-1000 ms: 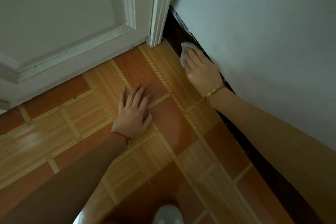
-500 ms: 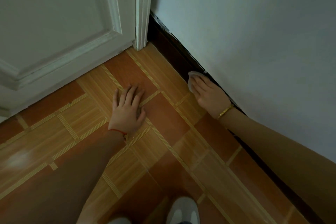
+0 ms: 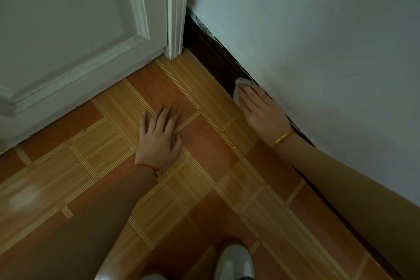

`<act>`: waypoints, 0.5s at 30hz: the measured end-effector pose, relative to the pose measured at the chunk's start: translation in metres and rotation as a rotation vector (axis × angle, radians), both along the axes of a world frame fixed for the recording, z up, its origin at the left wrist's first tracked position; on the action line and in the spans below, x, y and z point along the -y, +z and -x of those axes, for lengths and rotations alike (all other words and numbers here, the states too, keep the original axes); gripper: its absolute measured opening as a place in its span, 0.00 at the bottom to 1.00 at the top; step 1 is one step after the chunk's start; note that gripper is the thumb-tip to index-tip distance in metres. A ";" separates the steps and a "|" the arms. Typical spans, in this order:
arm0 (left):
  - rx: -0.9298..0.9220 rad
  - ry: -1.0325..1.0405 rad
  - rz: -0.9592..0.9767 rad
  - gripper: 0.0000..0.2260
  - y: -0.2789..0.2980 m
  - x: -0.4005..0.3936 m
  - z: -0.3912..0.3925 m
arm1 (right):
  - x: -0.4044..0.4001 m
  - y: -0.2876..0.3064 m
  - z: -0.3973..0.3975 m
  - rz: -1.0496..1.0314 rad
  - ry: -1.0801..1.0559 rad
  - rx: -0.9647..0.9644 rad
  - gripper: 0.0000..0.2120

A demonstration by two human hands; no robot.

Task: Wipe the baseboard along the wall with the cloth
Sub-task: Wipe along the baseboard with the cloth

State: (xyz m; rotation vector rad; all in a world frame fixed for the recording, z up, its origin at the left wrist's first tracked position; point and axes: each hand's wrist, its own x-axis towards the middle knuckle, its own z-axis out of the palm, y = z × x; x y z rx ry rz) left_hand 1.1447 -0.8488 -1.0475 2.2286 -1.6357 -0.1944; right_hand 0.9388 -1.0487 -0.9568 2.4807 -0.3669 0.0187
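A dark brown baseboard (image 3: 211,57) runs along the foot of the pale wall (image 3: 318,41), from the door frame towards the lower right. My right hand (image 3: 261,111), with a gold bracelet on its wrist, presses a small white cloth (image 3: 242,85) against the baseboard with straight fingers. Only the cloth's front edge shows past the fingertips. My left hand (image 3: 159,136), with a red string on its wrist, rests flat on the tiled floor (image 3: 204,143), fingers spread and holding nothing.
A white panelled door (image 3: 68,29) and its frame (image 3: 176,18) close off the corner at the top left. My white shoe (image 3: 234,261) is at the bottom edge. My right forearm lies along the baseboard and hides its lower stretch.
My right hand slid the cloth along the baseboard away from the door frame, then held about there. My left hand stayed flat on the floor.
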 end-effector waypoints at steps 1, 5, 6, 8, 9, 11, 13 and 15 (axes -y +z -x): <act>-0.002 -0.001 -0.003 0.26 0.000 0.000 0.000 | -0.005 0.001 0.011 -0.020 -0.006 0.004 0.14; 0.002 -0.004 0.000 0.26 0.001 0.000 0.000 | -0.019 0.004 0.042 -0.065 -0.053 -0.057 0.15; 0.006 -0.001 0.004 0.26 0.000 -0.001 0.000 | -0.019 0.004 0.046 -0.064 -0.042 -0.068 0.16; 0.018 0.003 -0.012 0.26 0.002 -0.001 0.000 | -0.017 0.003 0.041 -0.050 -0.040 -0.087 0.16; 0.020 0.000 -0.022 0.26 0.003 0.000 0.001 | -0.013 0.001 0.034 -0.030 -0.023 -0.072 0.15; 0.024 0.000 -0.038 0.27 0.003 0.000 0.002 | -0.004 -0.001 0.013 -0.026 0.003 -0.030 0.14; 0.010 0.013 -0.035 0.27 0.004 0.000 0.001 | 0.004 0.003 -0.015 -0.026 0.047 -0.019 0.17; 0.027 0.012 -0.032 0.27 0.004 0.000 0.000 | 0.018 0.008 -0.047 0.036 0.050 -0.108 0.23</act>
